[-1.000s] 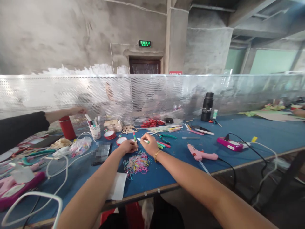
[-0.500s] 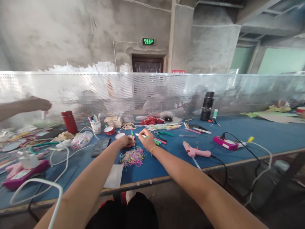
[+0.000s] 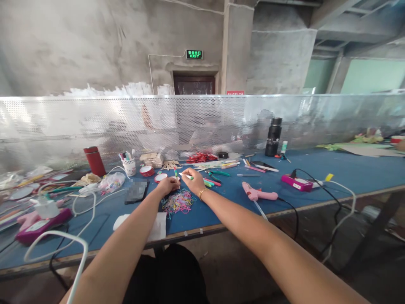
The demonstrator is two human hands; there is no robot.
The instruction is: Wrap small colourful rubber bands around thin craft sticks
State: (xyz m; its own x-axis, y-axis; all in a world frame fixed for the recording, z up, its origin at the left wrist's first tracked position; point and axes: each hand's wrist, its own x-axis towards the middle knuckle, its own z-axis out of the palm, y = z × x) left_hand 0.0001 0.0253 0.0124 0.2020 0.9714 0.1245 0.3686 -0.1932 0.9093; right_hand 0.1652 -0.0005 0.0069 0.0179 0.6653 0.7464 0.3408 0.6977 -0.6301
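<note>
My left hand (image 3: 169, 185) is closed on a small upright stick (image 3: 176, 171) with red and green bands at its top. In my right hand (image 3: 195, 181) is a white marker (image 3: 183, 174) with a green end. Its tip points left at the stick, very close to it; whether the two touch I cannot tell. Just below my hands lies a heap of colourful thin strings or bands (image 3: 179, 202). Several coloured markers (image 3: 212, 182) rest to the right of my right hand, beside teal-handled pliers (image 3: 220, 173).
A pink glue gun (image 3: 257, 193) lies to the right, with a magenta power strip (image 3: 296, 183) beyond. Left are a phone (image 3: 136, 192), a cup of pens (image 3: 128, 166), a red bottle (image 3: 95, 161) and a looping white cable (image 3: 80, 240). A black bottle (image 3: 274, 137) stands before the perforated screen (image 3: 202, 122).
The marker's tip has come closer to the banded stick. Another person's arm at the far left has gone out of view. The whole view has shifted slightly.
</note>
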